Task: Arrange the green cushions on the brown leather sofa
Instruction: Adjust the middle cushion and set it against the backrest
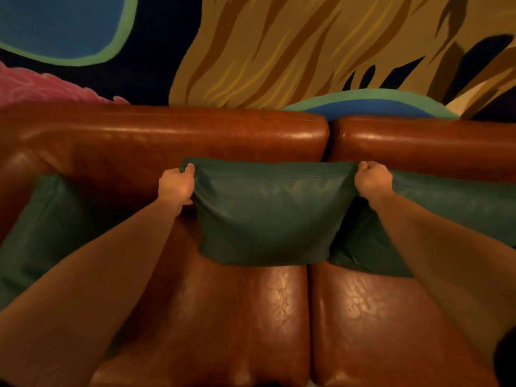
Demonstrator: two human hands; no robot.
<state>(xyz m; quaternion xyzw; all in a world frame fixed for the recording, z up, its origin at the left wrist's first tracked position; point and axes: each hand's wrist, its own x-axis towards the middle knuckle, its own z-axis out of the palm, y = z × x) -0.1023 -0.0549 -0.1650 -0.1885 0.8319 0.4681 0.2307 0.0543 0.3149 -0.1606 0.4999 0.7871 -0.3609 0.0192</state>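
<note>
Two bare forearms are stretched over the brown leather sofa (212, 317). The middle green cushion (268, 216) is pinched at its top corners, left hand (176, 185) at nine o'clock, right hand (372, 178) at three. It should be lowered level against the backrest, centred between the left cushion (47, 224) and right cushion (452, 208).

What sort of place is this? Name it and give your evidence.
Probably a lounge or sitting area, home or café, I cannot tell which. A brown leather sofa stands against a bold painted mural, with green cushions propped along its back.
</note>
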